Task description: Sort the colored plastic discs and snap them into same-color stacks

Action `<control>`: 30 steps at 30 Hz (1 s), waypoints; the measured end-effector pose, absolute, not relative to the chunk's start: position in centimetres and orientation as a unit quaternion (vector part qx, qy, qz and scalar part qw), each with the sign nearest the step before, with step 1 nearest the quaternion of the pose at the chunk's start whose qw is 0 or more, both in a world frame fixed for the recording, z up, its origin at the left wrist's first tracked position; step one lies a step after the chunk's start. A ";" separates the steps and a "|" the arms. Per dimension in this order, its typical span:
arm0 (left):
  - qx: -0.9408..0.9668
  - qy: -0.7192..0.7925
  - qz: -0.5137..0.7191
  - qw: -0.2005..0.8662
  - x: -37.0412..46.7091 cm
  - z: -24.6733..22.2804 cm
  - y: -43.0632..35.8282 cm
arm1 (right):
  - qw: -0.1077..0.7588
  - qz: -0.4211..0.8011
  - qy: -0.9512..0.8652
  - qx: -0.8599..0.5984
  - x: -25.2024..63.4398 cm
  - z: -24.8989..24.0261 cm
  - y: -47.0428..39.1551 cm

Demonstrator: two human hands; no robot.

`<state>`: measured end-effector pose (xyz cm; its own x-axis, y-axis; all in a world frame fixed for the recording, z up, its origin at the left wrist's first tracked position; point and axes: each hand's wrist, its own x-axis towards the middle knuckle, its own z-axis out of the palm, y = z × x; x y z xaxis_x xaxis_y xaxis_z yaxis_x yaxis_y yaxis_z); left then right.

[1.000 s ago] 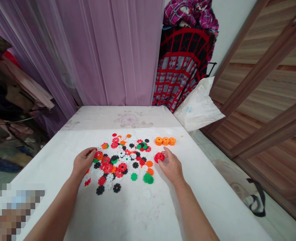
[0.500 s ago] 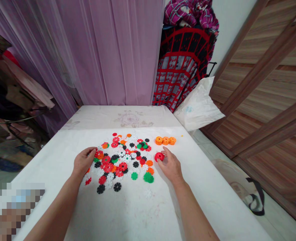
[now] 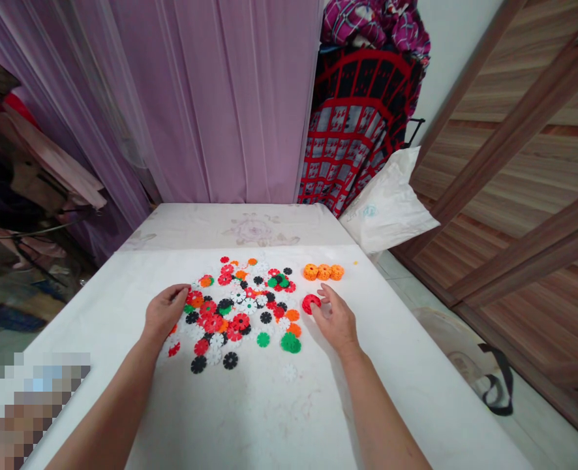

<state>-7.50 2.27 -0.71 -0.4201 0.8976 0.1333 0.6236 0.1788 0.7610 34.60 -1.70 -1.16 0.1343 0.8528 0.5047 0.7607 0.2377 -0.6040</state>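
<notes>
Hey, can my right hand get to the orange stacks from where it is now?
Probably yes: the orange stacks sit just beyond your right hand, with nothing visible blocking the way. The red stack at your fingers lies to the left of that path.

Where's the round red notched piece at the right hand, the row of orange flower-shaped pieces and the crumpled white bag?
Round red notched piece point(image 3: 309, 303): head view, its middle.
Row of orange flower-shaped pieces point(image 3: 323, 273): head view, the middle piece.
Crumpled white bag point(image 3: 387, 203): head view, its side.
</notes>
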 end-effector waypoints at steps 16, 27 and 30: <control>0.507 0.753 0.385 0.165 -6.9 0.0 1.8 | 0.407 0.104 -0.639 -0.644 34.6 -2.0 -1.4; 0.503 0.759 0.379 0.165 -6.5 0.6 1.6 | 0.399 0.132 -0.635 -0.648 34.6 -1.7 -1.5; 0.501 0.759 0.380 0.169 -6.6 0.4 1.7 | 0.394 0.125 -0.638 -0.650 34.5 -1.5 -1.5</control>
<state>-6.57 1.67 0.43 -0.4406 0.8889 0.1254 0.6322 0.2081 0.7464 34.51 -1.50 -1.53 0.1555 0.9274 0.3401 0.7312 0.1235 -0.6709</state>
